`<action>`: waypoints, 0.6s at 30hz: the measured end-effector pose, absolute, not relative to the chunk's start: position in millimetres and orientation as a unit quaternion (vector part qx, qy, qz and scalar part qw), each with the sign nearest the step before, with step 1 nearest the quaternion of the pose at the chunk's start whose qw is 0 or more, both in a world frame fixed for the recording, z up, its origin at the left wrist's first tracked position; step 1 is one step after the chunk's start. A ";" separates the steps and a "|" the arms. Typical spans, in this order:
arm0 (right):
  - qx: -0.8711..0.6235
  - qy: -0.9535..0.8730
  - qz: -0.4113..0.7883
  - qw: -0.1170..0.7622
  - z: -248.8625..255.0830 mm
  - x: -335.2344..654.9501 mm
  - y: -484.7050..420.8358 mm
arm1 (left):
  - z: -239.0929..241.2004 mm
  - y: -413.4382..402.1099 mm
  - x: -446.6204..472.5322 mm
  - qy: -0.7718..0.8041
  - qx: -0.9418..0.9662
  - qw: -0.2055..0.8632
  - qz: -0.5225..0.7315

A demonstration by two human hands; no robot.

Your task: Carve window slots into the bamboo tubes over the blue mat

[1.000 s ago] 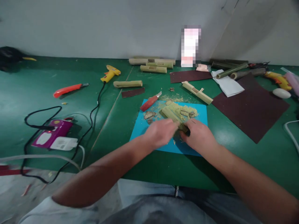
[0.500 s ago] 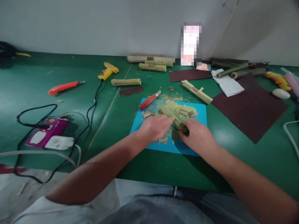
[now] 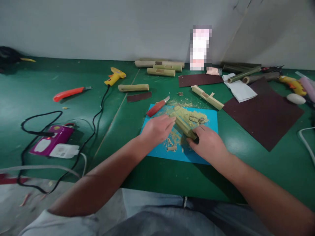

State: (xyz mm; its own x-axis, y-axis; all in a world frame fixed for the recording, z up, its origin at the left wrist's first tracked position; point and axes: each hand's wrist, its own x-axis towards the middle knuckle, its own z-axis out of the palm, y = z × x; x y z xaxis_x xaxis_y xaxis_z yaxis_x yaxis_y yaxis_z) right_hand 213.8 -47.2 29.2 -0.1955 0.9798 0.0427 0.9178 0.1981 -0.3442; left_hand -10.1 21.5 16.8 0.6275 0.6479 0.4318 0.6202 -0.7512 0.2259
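Bamboo tube (image 3: 184, 126) slants forward-left from the right hand (image 3: 208, 141)

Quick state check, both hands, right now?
Left hand: curled at the far end of the bamboo; whether it grips anything cannot be told.
Right hand: closed, holding the near end of the bamboo.

The left hand (image 3: 158, 129) had slid along the bamboo piece (image 3: 183, 126), from close beside the right hand (image 3: 208, 141) a second earlier up to its far end, so the gap between the hands had widened and more of the bamboo showed. Shavings (image 3: 175, 136) and a curled chip (image 3: 171, 148) had come into sight below it, while brown scraps near the red-handled knife (image 3: 157, 108) had become hidden behind the left hand.
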 end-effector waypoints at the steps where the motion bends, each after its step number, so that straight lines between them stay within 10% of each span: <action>1: -0.619 -0.765 0.121 0.129 28.8 214.1 -47.1 | 16.3 17.7 -7.6 0.329 0.914 0.034 0.235; 18: -0.622 -0.759 0.122 0.147 27.1 215.0 -47.0 | 12.1 16.9 -3.7 0.331 0.916 0.043 0.222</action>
State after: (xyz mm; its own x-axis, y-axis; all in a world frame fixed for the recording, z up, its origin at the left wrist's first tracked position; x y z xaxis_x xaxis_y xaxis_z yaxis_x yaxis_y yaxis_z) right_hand 215.0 -47.0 27.1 -0.1830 0.9805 0.0716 0.9092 0.1965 -0.3672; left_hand -3.7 16.9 12.1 0.6819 0.6257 0.3788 0.5876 -0.7770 0.2256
